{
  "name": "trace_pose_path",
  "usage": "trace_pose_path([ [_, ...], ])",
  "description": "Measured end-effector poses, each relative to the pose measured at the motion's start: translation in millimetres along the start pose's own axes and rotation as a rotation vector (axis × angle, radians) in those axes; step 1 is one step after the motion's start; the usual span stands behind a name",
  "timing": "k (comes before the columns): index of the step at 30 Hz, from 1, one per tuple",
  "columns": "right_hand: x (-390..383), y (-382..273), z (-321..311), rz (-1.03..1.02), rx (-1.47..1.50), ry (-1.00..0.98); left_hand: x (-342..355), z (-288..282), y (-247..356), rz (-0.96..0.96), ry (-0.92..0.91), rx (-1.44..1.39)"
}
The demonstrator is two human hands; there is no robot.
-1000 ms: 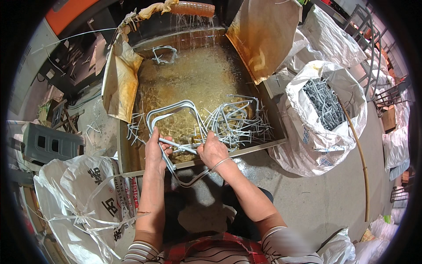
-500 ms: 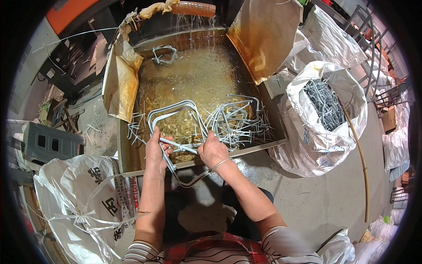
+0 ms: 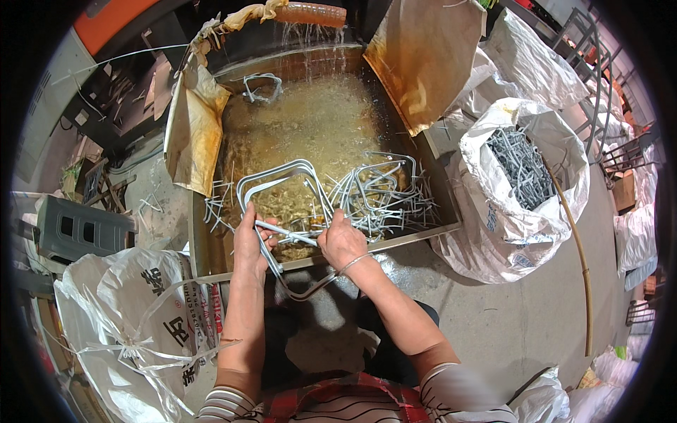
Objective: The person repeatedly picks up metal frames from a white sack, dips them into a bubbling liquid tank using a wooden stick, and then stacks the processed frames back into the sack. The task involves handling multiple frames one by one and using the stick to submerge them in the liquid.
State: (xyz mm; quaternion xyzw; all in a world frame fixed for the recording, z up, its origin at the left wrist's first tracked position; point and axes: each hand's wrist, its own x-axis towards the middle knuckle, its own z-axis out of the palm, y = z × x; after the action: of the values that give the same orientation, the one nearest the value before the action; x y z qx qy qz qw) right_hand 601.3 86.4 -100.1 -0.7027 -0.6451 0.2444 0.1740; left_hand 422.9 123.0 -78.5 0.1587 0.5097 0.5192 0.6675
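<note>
My left hand (image 3: 250,240) grips the left side of a few pale grey rectangular bent-rod frames (image 3: 285,167), its fingers wrapped round them. My right hand (image 3: 342,243) is closed on their right side, knuckles up. The frames are tilted over the near rim of a metal tank (image 3: 383,243) of shallow yellowish water (image 3: 303,113), and their lower corner hangs outside it. A tangle of similar rods and frames (image 3: 381,204) lies in the tank beside my right hand. More short rods (image 3: 215,208) lie at the left side, and a small loop (image 3: 262,86) sits at the back.
Water pours from a ribbed pipe (image 3: 314,15) at the back, between two stained sheets (image 3: 419,56) (image 3: 194,134). A sack of short metal pieces (image 3: 518,166), with a pole (image 3: 578,261), stands right. At left are a grey plastic case (image 3: 84,229) and white sacks (image 3: 116,296).
My hands and the frames stay nearly still over the last second. Only the flowing water and its ripples differ slightly.
</note>
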Motion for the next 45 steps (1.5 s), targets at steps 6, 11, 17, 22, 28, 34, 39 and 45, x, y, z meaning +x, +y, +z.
trace_pose_path([
  [6,1.4,1.5,1.9,-0.006,0.002,0.030,-1.5,1.2,2.2,-0.023,-0.026,-0.085],
  [11,1.7,3.9,5.1,-0.014,0.020,0.091,-4.2,3.5,4.4,-0.019,-0.039,-0.103],
  [17,1.8,1.5,-0.6,-0.018,0.009,0.044,-7.9,9.2,5.5,0.016,0.005,-0.159],
  [22,2.0,0.1,-2.4,-0.012,-0.018,0.031,-9.4,8.3,7.0,0.017,-0.018,-0.178],
  [28,2.0,2.0,-3.1,-0.038,-0.013,0.055,-7.2,2.3,6.9,0.007,-0.039,-0.208],
  [34,2.2,0.3,-7.4,-0.049,0.015,0.082,-10.5,6.3,7.2,0.050,0.000,-0.217],
  [39,2.7,2.7,-5.7,-0.053,0.021,0.070,-9.0,5.4,8.4,0.064,-0.005,-0.213],
  [45,4.4,4.3,-11.4,-0.134,0.099,-0.018,-5.1,1.4,16.0,0.101,0.126,-0.079],
])
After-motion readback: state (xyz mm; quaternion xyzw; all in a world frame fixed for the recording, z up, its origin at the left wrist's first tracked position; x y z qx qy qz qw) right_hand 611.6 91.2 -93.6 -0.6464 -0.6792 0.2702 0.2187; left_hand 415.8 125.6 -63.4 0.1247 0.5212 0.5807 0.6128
